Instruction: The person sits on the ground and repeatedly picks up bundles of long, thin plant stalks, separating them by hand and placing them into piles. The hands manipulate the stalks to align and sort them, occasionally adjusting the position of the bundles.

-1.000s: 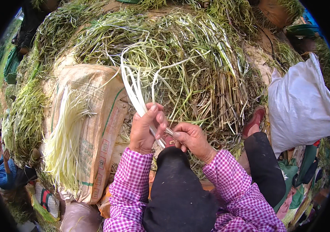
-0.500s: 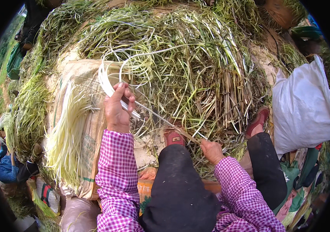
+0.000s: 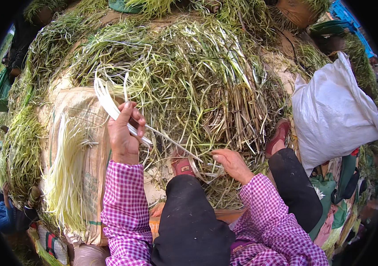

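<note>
Several long white stalks (image 3: 105, 98) are gripped in my closed left hand (image 3: 124, 135), with their tops fanning out above the fist. One thin stalk (image 3: 173, 141) slants from that hand down toward my right hand (image 3: 234, 165). My right fingers are drawn together just beyond its lower end; whether anything is pinched in them is hidden. A pale limp strip (image 3: 201, 174) hangs below the stalk's end, over my shoe. Left of my left arm, a bundle of pale yellow-white stalks (image 3: 68, 173) lies on a woven tan sack (image 3: 98, 166).
A heap of green and brown stalks and leaves (image 3: 189, 84) spreads ahead of me. On the right stands a full white sack (image 3: 333, 113), with cloths (image 3: 326, 190) below it. My red shoes (image 3: 182, 166) rest at the heap's near edge. Another person's blue sleeve (image 3: 1, 215) shows far left.
The long stalk's curved upper part no longer arches over the heap. My right hand has come off the stalk's lower end, and a strip now hangs there. The view has shifted slightly.
</note>
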Available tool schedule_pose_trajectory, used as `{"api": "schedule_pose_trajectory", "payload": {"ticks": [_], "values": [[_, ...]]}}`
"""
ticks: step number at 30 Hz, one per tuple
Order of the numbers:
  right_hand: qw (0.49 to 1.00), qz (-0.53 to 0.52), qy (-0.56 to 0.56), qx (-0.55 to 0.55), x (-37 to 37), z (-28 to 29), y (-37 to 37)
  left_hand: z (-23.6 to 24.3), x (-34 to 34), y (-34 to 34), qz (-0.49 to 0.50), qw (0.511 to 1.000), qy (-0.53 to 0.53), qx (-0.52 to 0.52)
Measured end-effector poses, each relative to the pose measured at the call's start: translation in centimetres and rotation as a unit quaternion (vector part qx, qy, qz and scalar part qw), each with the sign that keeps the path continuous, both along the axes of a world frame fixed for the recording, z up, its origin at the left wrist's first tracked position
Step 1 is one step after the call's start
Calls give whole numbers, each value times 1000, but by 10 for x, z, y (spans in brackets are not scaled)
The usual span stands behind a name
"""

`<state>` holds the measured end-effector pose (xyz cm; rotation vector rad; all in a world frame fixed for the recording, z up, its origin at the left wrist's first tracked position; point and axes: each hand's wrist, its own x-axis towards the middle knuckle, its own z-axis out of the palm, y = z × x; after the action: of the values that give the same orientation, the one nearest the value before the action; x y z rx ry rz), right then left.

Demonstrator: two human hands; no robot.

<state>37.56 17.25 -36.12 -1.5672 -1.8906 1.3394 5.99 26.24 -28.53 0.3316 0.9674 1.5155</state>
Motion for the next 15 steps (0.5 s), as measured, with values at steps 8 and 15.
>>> {"api": "schedule_pose_trajectory", "payload": {"ticks": [8,15], "values": [[918,-162,261,-251,-58,44,-14,-23,37,-19,29,999,-19,-14],[948,13,272,-164,-72,50,18,-35,81,-66,-82,985,-83,-129]]}}
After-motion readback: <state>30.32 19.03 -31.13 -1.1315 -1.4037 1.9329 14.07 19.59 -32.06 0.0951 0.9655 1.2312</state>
